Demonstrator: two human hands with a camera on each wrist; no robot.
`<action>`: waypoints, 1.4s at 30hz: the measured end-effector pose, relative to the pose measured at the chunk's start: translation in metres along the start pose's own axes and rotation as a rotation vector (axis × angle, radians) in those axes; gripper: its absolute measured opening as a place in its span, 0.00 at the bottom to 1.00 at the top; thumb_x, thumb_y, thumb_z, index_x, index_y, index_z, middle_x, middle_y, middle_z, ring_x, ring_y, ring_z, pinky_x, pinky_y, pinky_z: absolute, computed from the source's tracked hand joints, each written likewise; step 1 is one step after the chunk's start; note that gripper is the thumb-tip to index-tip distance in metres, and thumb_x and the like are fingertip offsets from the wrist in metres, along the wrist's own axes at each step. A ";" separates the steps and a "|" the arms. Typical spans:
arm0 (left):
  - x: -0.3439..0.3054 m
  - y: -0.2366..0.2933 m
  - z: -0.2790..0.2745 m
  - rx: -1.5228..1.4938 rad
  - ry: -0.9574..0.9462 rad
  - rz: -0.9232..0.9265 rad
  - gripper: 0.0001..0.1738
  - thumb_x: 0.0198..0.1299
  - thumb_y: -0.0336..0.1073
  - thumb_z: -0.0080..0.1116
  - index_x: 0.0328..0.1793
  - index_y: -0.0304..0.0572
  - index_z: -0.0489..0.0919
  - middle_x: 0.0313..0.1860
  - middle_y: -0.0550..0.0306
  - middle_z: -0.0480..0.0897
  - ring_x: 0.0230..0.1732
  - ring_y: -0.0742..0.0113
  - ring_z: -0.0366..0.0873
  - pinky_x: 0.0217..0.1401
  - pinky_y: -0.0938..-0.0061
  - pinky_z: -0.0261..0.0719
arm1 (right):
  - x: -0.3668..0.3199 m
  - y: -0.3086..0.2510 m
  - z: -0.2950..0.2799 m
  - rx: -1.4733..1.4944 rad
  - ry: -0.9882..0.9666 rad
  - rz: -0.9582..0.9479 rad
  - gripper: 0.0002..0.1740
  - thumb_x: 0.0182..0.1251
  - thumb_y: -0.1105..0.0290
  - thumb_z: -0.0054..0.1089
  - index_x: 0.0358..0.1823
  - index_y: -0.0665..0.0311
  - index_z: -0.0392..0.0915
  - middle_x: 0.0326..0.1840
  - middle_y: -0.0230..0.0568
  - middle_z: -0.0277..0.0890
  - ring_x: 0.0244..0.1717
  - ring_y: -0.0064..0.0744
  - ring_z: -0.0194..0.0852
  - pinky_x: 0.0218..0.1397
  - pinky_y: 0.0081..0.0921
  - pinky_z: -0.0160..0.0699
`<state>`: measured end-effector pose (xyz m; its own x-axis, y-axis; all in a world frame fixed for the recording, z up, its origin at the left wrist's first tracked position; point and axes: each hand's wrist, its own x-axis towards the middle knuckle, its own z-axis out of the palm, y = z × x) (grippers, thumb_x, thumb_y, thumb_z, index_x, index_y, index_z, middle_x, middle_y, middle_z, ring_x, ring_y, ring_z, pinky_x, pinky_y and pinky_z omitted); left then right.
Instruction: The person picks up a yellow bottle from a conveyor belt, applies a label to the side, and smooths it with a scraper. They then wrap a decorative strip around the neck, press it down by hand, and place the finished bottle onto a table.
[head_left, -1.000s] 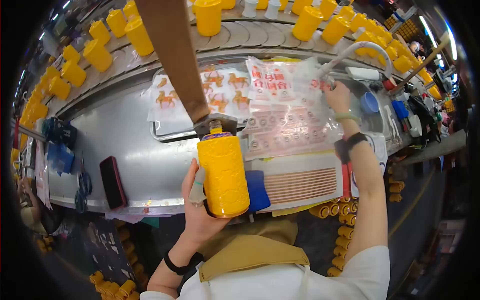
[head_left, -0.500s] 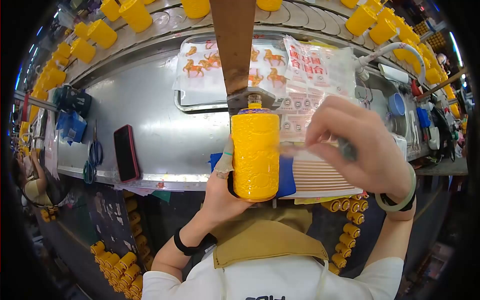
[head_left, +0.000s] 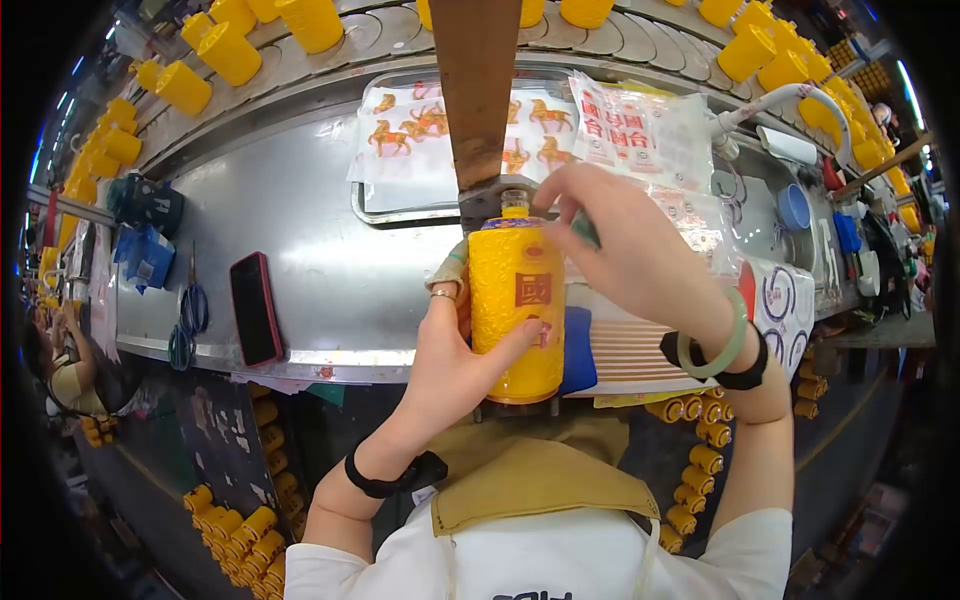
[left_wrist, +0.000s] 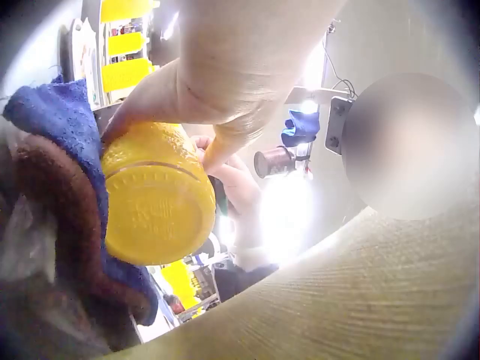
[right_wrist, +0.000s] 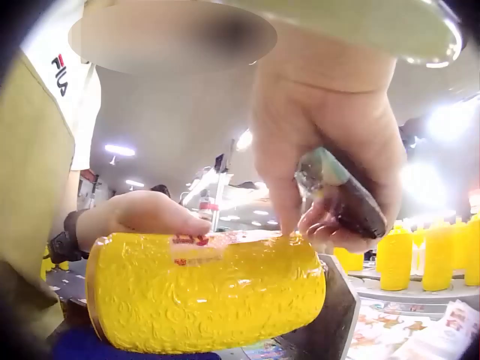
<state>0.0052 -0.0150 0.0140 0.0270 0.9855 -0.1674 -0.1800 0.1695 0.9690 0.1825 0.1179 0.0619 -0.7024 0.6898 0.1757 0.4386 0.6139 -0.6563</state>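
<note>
In the head view a yellow embossed bottle [head_left: 490,330] lies pointing away from the body, its clear glass neck at the wooden beam. A decal with red characters [head_left: 533,290] shows on its upper face. My left hand [head_left: 440,365] grips the bottle from the left, thumb pressed on the decal's lower character; wrapping covers one finger. By the bottle's shoulder my right hand [head_left: 630,235] has its fingertips at the decal's upper end. Tucked in its curled fingers is a flat dark piece with a greenish edge [right_wrist: 337,191], whose kind I cannot tell.
The wooden beam [head_left: 475,100] stands behind the bottle. A blue cloth [head_left: 578,352] lies under it. Horse-printed sheets [head_left: 400,130] cover a metal tray [head_left: 365,208], beside red-printed plastic [head_left: 630,130]. A phone [head_left: 257,308] and scissors [head_left: 190,305] lie left; yellow bottles line the conveyor [head_left: 370,35].
My right hand has come from the plastic sheets at the back right to the bottle's shoulder. Red characters now show on the bottle, and my left thumb has moved onto its upper face.
</note>
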 end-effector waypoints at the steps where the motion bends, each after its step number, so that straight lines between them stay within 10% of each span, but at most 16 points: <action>1: 0.000 -0.001 -0.001 -0.055 -0.018 -0.008 0.48 0.67 0.22 0.65 0.87 0.35 0.49 0.79 0.45 0.67 0.79 0.57 0.67 0.81 0.59 0.67 | 0.001 0.004 0.003 0.026 0.111 0.036 0.13 0.68 0.70 0.68 0.49 0.65 0.78 0.37 0.38 0.73 0.39 0.35 0.75 0.45 0.31 0.75; 7: -0.001 -0.009 -0.001 -0.096 0.006 0.005 0.49 0.67 0.22 0.66 0.88 0.37 0.49 0.79 0.46 0.66 0.79 0.57 0.67 0.81 0.59 0.67 | -0.016 0.014 0.042 0.420 0.144 0.414 0.20 0.66 0.59 0.74 0.49 0.65 0.79 0.49 0.43 0.79 0.52 0.37 0.79 0.59 0.32 0.77; 18: 0.000 -0.016 -0.004 -0.177 0.049 0.016 0.50 0.66 0.29 0.72 0.86 0.34 0.50 0.78 0.43 0.68 0.77 0.58 0.71 0.79 0.61 0.71 | -0.009 0.008 0.053 0.409 0.235 0.457 0.23 0.61 0.58 0.79 0.42 0.66 0.77 0.45 0.42 0.76 0.49 0.35 0.76 0.57 0.32 0.77; 20: 0.001 -0.014 -0.003 -0.184 0.049 0.009 0.51 0.66 0.29 0.72 0.86 0.34 0.50 0.78 0.43 0.68 0.78 0.57 0.70 0.79 0.60 0.71 | -0.009 0.008 0.055 0.366 0.256 0.442 0.18 0.64 0.60 0.78 0.40 0.61 0.75 0.37 0.22 0.69 0.34 0.14 0.60 0.38 0.17 0.63; 24: 0.001 -0.011 -0.002 -0.173 0.058 0.017 0.51 0.66 0.29 0.72 0.87 0.34 0.49 0.78 0.42 0.67 0.78 0.57 0.69 0.79 0.61 0.71 | -0.012 0.012 0.060 0.341 0.291 0.368 0.16 0.67 0.62 0.76 0.42 0.61 0.76 0.38 0.23 0.69 0.36 0.14 0.61 0.38 0.17 0.62; 27: 0.002 -0.010 -0.005 -0.200 0.074 -0.005 0.50 0.67 0.28 0.70 0.87 0.33 0.49 0.79 0.42 0.67 0.79 0.58 0.68 0.80 0.62 0.69 | -0.017 0.009 0.057 0.693 0.279 0.506 0.17 0.67 0.63 0.75 0.46 0.65 0.78 0.41 0.32 0.73 0.45 0.22 0.72 0.49 0.23 0.72; 36: 0.021 -0.008 -0.008 -0.384 0.107 -0.055 0.44 0.72 0.26 0.64 0.87 0.33 0.51 0.79 0.43 0.68 0.78 0.61 0.68 0.80 0.64 0.67 | -0.054 -0.005 0.070 0.830 0.294 0.567 0.32 0.73 0.68 0.69 0.76 0.63 0.68 0.37 0.24 0.64 0.40 0.17 0.61 0.48 0.18 0.64; 42: 0.020 -0.009 -0.010 -0.349 0.114 -0.065 0.44 0.71 0.26 0.64 0.87 0.33 0.51 0.78 0.44 0.69 0.77 0.62 0.69 0.80 0.64 0.69 | -0.056 -0.002 0.077 0.872 0.309 0.554 0.37 0.70 0.68 0.73 0.77 0.64 0.66 0.39 0.24 0.64 0.41 0.18 0.61 0.48 0.18 0.64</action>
<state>-0.0020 0.0032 0.0002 -0.0567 0.9627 -0.2645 -0.5069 0.2005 0.8384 0.1776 0.0486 -0.0025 -0.3030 0.9297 -0.2093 0.0154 -0.2148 -0.9765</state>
